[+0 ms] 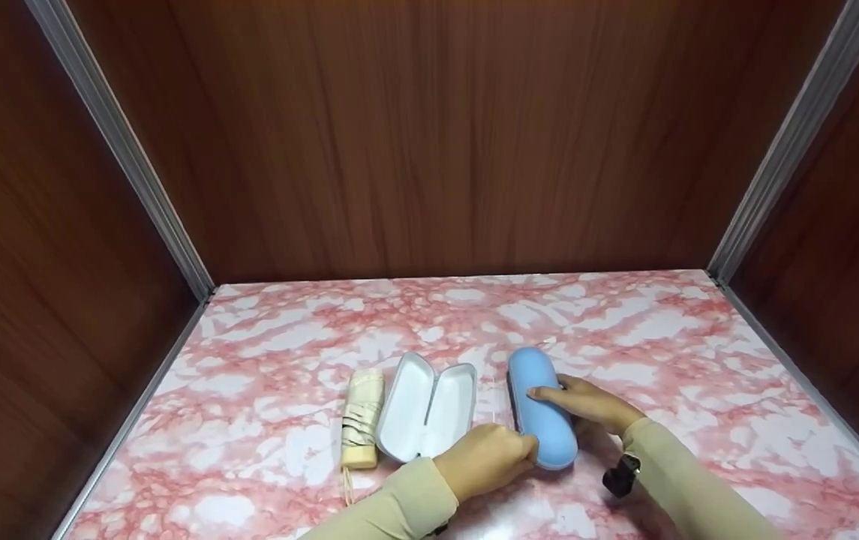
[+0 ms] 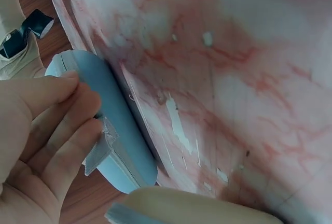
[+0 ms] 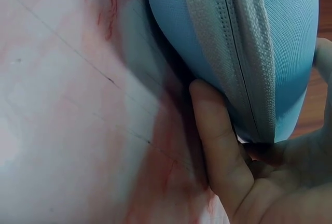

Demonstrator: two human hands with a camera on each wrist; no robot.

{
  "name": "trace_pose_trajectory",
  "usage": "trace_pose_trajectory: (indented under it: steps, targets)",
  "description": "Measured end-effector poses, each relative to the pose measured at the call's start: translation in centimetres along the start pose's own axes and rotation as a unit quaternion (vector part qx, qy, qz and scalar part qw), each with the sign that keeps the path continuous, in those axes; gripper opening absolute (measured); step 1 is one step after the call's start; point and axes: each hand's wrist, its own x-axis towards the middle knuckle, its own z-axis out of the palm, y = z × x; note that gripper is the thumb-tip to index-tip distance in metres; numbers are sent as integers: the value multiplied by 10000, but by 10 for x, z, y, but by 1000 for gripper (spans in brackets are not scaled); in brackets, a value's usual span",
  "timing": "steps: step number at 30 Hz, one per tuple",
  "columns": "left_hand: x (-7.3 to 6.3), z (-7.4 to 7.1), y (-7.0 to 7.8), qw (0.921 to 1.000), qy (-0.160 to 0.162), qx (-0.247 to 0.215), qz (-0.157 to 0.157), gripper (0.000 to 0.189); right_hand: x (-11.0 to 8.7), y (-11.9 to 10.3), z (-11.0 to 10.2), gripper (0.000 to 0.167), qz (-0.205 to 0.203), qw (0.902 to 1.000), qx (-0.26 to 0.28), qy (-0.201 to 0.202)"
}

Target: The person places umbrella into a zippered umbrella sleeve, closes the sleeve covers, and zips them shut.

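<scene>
A long, rounded blue zip case (image 1: 542, 409) lies on the table, a little right of centre. My right hand (image 1: 587, 401) grips its right side, thumb on top; in the right wrist view a finger lies under its grey zipper (image 3: 241, 53). My left hand (image 1: 485, 459) is at the case's near end. There, in the left wrist view, its thumb and fingertips pinch together at the zipper line. Whatever small part they hold is covered by the fingers. Beside them a grey fabric tab (image 2: 102, 146) sticks out from the case.
Left of the blue case an eyeglass case (image 1: 455, 401) lies open, white inside. Next to it is a folded cream umbrella (image 1: 361, 420) with a yellow handle and a cord. Brown wood-grain panels (image 1: 459, 135) wall the pink-and-white marbled table (image 1: 264, 337) at the back and sides.
</scene>
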Motion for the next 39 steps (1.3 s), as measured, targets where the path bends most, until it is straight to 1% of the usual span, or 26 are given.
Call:
trace_pose_trajectory:
  steps: [3, 10, 14, 18, 24, 28, 33, 39]
  targets:
    - [0, 1, -2, 10000, -31, -66, -56, 9, 1, 0, 0, 91, -1, 10000, 82, -5]
    - [0, 2, -7, 9994, 94, -329, -74, 9, 2, 1, 0, 89, 4, 9999, 143, -15]
    - [-1, 3, -9, 9988, 132, -444, -163, 10, 1, 1, 0, 88, -44, 9999, 147, -31]
    - [-1, 2, -11, 9977, 78, -613, -288, 7, 0, 1, 0, 88, -48, 9999, 139, -59]
    - [0, 1, -11, 9973, -36, -590, -436, 6, 0, 0, 0, 88, -91, 9999, 56, -66]
    - [0, 0, -12, 9969, 4, -543, -564, 8, 0, 1, -1, 87, -111, 9999, 71, -40]
    - [0, 0, -14, 9951, 74, -607, -777, 9, 1, 1, 0, 87, -128, 9999, 74, -46]
    - [1, -1, -16, 9933, 140, -614, -969, 9, 2, 3, 0, 90, -7, 10000, 59, 33]
